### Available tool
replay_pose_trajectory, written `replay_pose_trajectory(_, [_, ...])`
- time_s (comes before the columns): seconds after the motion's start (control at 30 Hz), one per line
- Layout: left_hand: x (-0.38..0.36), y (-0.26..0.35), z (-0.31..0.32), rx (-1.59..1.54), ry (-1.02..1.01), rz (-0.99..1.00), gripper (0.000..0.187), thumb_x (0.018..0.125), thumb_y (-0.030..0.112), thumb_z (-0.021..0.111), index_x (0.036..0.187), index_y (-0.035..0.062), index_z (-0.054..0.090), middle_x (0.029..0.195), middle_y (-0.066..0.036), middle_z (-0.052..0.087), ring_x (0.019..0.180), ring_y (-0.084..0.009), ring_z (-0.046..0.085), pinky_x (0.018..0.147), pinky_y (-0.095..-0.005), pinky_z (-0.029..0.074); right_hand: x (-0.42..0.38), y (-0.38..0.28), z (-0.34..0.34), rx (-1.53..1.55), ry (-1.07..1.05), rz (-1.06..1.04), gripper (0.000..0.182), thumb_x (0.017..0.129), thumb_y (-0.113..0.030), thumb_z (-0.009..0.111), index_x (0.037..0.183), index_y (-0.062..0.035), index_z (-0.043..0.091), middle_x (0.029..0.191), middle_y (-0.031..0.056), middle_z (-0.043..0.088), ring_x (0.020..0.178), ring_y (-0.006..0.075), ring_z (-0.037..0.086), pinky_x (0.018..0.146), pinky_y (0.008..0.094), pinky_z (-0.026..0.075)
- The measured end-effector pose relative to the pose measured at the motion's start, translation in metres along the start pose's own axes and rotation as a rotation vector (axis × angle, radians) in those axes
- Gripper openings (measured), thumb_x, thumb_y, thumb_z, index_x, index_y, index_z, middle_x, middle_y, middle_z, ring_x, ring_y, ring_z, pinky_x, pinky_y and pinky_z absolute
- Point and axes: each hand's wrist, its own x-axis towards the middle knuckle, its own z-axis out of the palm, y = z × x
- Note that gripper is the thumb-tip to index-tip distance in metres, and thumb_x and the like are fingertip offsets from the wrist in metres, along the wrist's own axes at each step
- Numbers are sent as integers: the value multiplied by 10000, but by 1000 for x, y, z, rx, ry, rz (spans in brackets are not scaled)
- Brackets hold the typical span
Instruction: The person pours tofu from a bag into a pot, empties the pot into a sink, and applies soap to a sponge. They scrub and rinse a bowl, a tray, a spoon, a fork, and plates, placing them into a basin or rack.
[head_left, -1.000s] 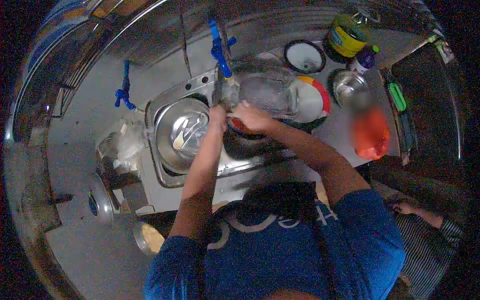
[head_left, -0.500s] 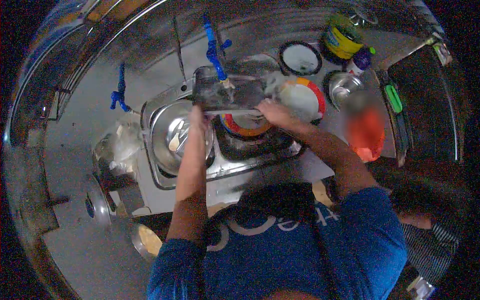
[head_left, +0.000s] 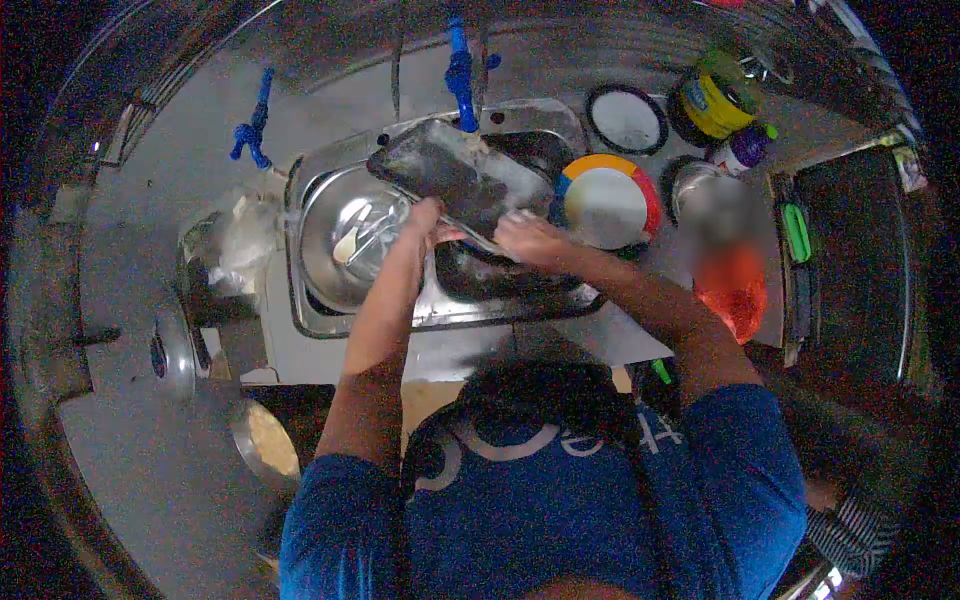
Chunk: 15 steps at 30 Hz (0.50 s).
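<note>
A dark rectangular tray point(head_left: 455, 178), wet and streaked with pale marks, is slanted over the right sink basin point(head_left: 500, 280) below a blue tap point(head_left: 460, 85). My left hand point(head_left: 427, 218) is closed round its near edge, left of the middle. Farther right, my right hand point(head_left: 527, 240) is closed on the same edge, near the right corner. Both sets of fingertips are partly hidden. To the left, a round steel bowl point(head_left: 325, 265) sits in the other basin, with spoons point(head_left: 350, 243) inside.
A plate with a coloured rim point(head_left: 610, 207) stands right of the sink, a dark-rimmed plate point(head_left: 626, 120) behind it. A yellow container point(head_left: 715, 108), purple bottle point(head_left: 745, 150), steel bowl point(head_left: 700, 185) and orange bag point(head_left: 732, 295) are farther right. Another blue tap point(head_left: 255, 130) is left.
The tray has turned from nearly level to slanted, its right end now nearer my body. My hands have shifted along its near edge, and the whole view has moved a little.
</note>
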Motion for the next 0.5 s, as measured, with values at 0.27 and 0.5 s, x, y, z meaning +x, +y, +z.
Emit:
replay_pose_trajectory(0.27, [-29, -22, 28, 129, 172, 110, 235, 753, 170, 382, 902, 16, 477, 816, -129, 516, 653, -258, 553, 499, -436, 470, 1, -30, 26, -96, 263, -150, 151, 749, -155, 432, 790, -11, 455, 844, 146, 476, 835, 292, 490, 751, 356, 399])
replay_pose_trajectory(0.5, [51, -105, -8, 336, 131, 71, 167, 718, 140, 416, 747, 22, 531, 710, -103, 539, 573, -208, 534, 471, -353, 452, 10, -40, 16, 14, 255, 87, 129, 726, -111, 449, 799, -5, 441, 806, 159, 484, 827, 307, 498, 732, 369, 417])
